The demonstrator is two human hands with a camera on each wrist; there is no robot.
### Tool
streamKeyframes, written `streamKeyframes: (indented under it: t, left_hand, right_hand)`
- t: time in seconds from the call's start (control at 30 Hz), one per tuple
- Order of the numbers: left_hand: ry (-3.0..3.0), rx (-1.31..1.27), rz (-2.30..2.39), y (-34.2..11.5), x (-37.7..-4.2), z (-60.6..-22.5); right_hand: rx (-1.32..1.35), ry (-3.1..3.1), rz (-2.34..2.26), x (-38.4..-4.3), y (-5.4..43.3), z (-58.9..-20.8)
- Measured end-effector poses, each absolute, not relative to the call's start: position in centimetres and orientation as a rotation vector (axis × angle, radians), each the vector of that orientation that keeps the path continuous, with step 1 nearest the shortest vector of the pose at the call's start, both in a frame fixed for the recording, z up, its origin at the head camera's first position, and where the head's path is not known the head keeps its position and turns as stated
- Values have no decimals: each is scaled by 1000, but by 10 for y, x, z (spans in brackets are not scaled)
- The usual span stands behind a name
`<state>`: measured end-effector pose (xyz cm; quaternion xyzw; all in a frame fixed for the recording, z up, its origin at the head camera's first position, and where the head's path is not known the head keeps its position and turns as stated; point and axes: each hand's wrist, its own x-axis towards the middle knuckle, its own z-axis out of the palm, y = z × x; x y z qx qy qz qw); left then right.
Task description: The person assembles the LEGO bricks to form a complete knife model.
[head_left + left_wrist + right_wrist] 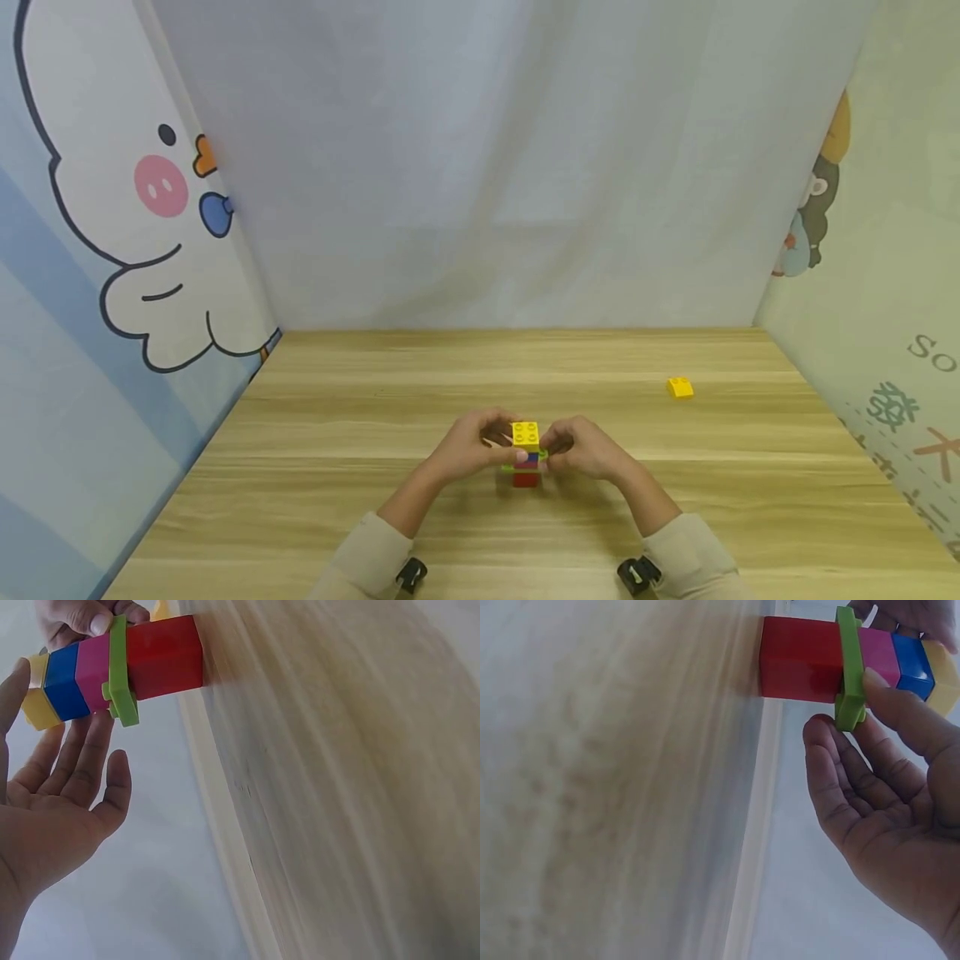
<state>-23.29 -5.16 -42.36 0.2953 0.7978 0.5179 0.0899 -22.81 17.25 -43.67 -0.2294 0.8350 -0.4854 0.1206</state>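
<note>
A tower of toy building blocks stands upright on the table, both hands around it. At its base is a red block (pixel 801 660), topped by a thin green plate piece (pixel 118 671), then a magenta block (pixel 93 673), a blue block (pixel 66 682) and a studded yellow block (pixel 526 433). My left hand (pixel 471 450) holds the upper part between thumb and fingers, the thumb near the blue and yellow blocks. On the other side, my right hand (pixel 588 450) pinches the green piece, thumb at its edge beside the magenta block.
A small yellow block with a sloped side (pixel 680 388) lies toward the back right of the wooden table (pixel 360 375). A pale curtain (pixel 480 167) hangs behind the table, with cartoon-printed walls at left and right.
</note>
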Motion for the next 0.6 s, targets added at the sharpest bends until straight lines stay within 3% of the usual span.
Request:
streamKeyframes:
  t: [0.6]
  left_hand:
    - [2412, 815, 1480, -62, -240, -444]
  right_hand:
    - [-648, 2457, -1401, -207, 164, -403]
